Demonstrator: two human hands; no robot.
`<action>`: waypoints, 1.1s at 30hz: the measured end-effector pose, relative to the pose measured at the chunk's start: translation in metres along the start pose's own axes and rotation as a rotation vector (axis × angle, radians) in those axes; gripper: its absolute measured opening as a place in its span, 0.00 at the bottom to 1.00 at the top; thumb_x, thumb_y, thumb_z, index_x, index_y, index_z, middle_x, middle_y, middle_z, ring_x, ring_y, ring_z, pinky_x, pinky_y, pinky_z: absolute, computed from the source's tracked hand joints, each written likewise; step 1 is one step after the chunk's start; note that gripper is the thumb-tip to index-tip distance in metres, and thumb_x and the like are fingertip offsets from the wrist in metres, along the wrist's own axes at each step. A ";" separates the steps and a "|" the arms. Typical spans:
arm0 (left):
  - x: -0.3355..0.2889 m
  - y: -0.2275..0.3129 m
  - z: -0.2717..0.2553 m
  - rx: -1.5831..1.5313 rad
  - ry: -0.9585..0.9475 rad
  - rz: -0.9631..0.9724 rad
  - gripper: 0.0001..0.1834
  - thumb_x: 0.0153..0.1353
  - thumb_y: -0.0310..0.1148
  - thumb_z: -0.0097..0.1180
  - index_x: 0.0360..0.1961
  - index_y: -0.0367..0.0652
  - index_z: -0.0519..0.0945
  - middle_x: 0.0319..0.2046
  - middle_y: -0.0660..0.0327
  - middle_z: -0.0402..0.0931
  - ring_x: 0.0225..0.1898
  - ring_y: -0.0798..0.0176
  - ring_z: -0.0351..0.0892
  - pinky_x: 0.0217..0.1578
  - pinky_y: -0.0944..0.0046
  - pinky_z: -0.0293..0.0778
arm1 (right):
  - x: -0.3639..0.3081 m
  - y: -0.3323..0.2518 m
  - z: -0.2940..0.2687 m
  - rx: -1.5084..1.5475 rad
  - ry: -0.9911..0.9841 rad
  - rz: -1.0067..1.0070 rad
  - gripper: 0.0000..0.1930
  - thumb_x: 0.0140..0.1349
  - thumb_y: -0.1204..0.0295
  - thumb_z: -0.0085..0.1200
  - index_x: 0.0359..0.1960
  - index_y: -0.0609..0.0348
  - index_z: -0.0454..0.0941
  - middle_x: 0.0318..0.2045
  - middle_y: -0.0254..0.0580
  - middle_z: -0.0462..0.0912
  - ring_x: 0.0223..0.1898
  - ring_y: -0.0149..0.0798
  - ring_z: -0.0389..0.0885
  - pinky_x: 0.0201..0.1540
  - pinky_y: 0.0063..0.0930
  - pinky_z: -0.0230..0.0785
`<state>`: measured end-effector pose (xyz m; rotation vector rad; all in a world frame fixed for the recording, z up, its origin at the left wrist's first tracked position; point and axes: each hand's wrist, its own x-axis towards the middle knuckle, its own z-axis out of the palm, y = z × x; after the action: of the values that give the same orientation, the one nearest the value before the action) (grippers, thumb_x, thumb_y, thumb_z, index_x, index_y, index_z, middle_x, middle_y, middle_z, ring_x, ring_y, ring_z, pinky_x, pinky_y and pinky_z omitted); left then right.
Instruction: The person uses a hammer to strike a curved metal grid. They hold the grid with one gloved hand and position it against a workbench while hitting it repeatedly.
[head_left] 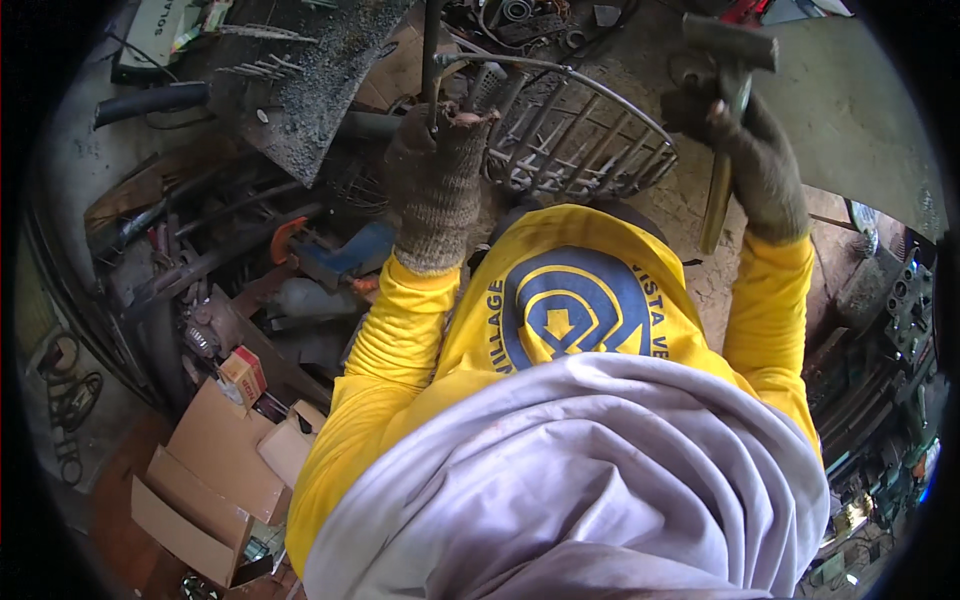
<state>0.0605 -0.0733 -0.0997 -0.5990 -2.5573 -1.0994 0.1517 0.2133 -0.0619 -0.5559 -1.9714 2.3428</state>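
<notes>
My left hand point(435, 185), in a worn knitted glove with a fingertip bare, is closed around a dark upright metal rod point(431, 50). Just beyond it to the right is a rounded, basket-like metal frame point(590, 128) with several bars; whether the hand touches it I cannot tell. My right hand point(755, 150), gloved too, grips a hammer point(714, 205) by its handle. The hammer's dark steel head point(730, 42) is raised above the fist, to the right of the frame.
Cardboard boxes point(215, 460) stand open at the lower left. Scrap metal bars and a blue tool part point(365, 248) lie beside my left arm. A gritty metal plate point(320, 85) is at the upper left. Metal parts point(880, 340) crowd the right side.
</notes>
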 end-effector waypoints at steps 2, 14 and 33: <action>0.001 0.010 -0.005 -0.038 -0.035 -0.069 0.28 0.59 0.59 0.54 0.34 0.40 0.76 0.26 0.54 0.76 0.28 0.52 0.77 0.31 0.57 0.70 | -0.015 0.008 0.009 -0.064 0.047 0.017 0.20 0.65 0.66 0.53 0.55 0.62 0.70 0.40 0.40 0.80 0.40 0.32 0.78 0.47 0.27 0.69; -0.005 0.030 -0.008 -0.367 -0.302 -0.028 0.12 0.59 0.36 0.60 0.31 0.40 0.73 0.26 0.55 0.74 0.27 0.59 0.75 0.33 0.64 0.72 | -0.003 0.039 -0.003 0.084 0.196 0.013 0.19 0.63 0.63 0.56 0.52 0.59 0.74 0.37 0.31 0.78 0.38 0.23 0.73 0.43 0.19 0.66; -0.039 -0.015 -0.012 -0.184 -0.393 0.384 0.29 0.54 0.20 0.51 0.60 0.46 0.70 0.54 0.54 0.73 0.56 0.50 0.72 0.57 0.53 0.66 | 0.035 0.031 0.012 -0.209 0.070 -0.236 0.17 0.66 0.66 0.52 0.53 0.59 0.73 0.44 0.35 0.79 0.43 0.25 0.75 0.48 0.21 0.67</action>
<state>0.0880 -0.1016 -0.1176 -1.4094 -2.4971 -1.1737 0.1219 0.2047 -0.0990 -0.3823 -2.1323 1.9699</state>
